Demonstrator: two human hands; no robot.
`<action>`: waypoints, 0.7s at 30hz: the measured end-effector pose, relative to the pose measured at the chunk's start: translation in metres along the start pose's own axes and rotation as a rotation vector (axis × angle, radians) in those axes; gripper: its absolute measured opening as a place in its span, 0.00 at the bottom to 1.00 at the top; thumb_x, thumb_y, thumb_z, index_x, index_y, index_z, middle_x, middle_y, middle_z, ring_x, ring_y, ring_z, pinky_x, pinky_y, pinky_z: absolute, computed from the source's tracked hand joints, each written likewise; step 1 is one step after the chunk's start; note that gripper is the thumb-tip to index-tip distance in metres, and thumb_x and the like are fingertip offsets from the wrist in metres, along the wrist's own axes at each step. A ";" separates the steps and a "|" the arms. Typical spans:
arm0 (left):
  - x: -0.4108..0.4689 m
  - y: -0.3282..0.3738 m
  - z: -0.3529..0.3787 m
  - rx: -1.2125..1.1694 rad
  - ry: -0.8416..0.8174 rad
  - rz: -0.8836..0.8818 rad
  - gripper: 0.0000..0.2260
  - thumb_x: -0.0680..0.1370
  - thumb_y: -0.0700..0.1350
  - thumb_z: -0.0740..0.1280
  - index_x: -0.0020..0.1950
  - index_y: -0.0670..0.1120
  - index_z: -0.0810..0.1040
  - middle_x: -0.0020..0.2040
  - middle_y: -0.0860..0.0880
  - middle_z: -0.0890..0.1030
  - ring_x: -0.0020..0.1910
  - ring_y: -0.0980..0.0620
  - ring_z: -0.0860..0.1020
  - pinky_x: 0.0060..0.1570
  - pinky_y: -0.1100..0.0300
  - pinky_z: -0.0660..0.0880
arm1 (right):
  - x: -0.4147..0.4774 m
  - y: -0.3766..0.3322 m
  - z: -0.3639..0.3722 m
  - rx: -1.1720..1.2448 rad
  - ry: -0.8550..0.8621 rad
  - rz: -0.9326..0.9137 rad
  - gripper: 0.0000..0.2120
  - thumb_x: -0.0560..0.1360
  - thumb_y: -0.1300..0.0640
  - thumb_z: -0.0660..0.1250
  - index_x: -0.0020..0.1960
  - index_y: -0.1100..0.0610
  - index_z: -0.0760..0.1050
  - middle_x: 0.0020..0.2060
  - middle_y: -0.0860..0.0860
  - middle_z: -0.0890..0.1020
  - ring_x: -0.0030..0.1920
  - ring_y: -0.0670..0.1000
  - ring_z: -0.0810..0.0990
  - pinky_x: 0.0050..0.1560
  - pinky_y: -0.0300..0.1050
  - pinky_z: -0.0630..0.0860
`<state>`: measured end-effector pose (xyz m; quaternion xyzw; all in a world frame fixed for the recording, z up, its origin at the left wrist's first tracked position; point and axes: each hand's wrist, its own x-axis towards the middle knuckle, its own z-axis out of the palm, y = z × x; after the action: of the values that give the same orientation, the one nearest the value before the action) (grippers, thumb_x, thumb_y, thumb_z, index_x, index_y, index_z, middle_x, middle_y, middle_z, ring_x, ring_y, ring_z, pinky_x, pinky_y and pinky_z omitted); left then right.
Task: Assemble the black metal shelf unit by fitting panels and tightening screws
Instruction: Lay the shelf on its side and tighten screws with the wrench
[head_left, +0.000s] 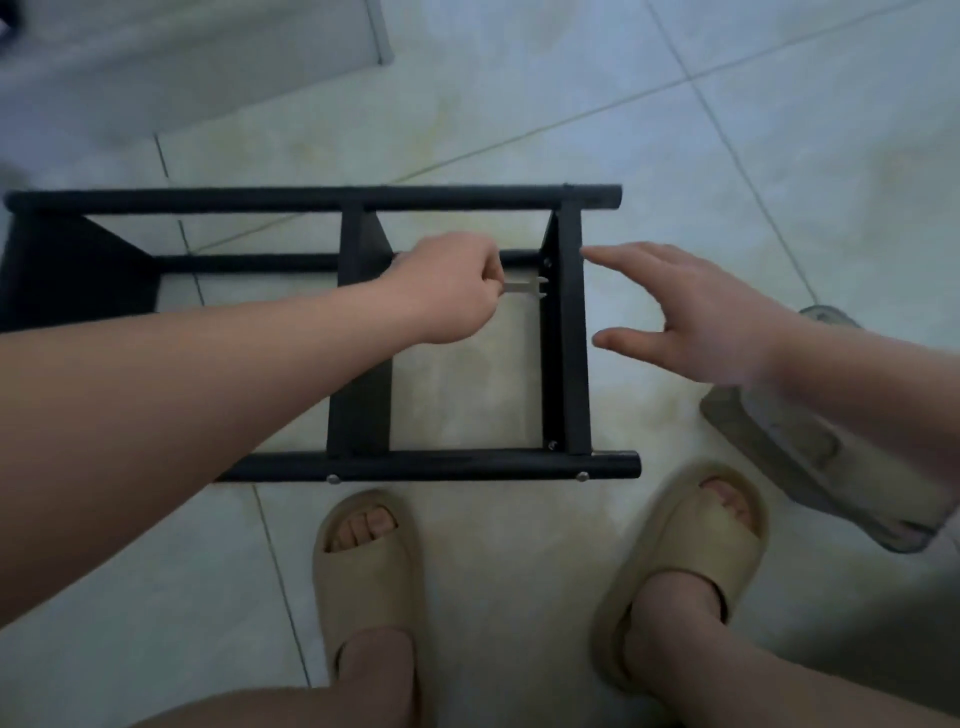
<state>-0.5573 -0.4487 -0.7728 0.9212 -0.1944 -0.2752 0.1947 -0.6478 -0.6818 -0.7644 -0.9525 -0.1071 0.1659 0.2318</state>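
The black metal shelf unit (322, 198) lies on its side on the tiled floor, its tubes running left to right and three panels standing between them. My left hand (447, 288) reaches inside the frame and grips a small flat silver wrench (524, 289). The wrench's forked end sits at a screw on the inner face of the right panel (571, 332). My right hand (696, 317) hovers just right of that panel with its fingers spread, touching nothing. Silver screw heads (333, 478) show on the near tube.
My two feet in beige slides (363, 566) stand just in front of the near tube. A transparent grey slipper (810, 457) lies on the floor at the right. A pale flat board (208, 57) lies at the upper left.
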 end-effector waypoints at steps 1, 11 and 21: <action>0.007 0.003 -0.010 0.066 0.065 0.027 0.05 0.80 0.46 0.61 0.48 0.53 0.76 0.51 0.52 0.77 0.56 0.46 0.75 0.56 0.48 0.74 | 0.011 0.000 -0.009 -0.043 -0.032 0.010 0.36 0.77 0.45 0.70 0.80 0.51 0.61 0.75 0.52 0.70 0.75 0.55 0.66 0.74 0.51 0.63; 0.103 -0.001 -0.049 0.193 0.002 -0.179 0.11 0.80 0.41 0.57 0.62 0.45 0.69 0.59 0.42 0.77 0.54 0.40 0.75 0.53 0.50 0.73 | 0.118 0.023 -0.042 -0.094 -0.172 0.352 0.35 0.77 0.44 0.71 0.79 0.50 0.62 0.74 0.52 0.71 0.71 0.56 0.69 0.67 0.49 0.68; 0.088 -0.015 -0.032 0.040 0.121 -0.177 0.04 0.83 0.44 0.53 0.53 0.51 0.66 0.41 0.55 0.74 0.46 0.46 0.72 0.51 0.52 0.59 | 0.104 0.014 -0.042 0.009 -0.084 0.354 0.29 0.70 0.47 0.79 0.66 0.53 0.73 0.58 0.50 0.73 0.56 0.53 0.73 0.59 0.49 0.73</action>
<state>-0.4667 -0.4692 -0.7927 0.9534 -0.1056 -0.2313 0.1626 -0.5347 -0.6817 -0.7639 -0.9476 0.0532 0.2444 0.1985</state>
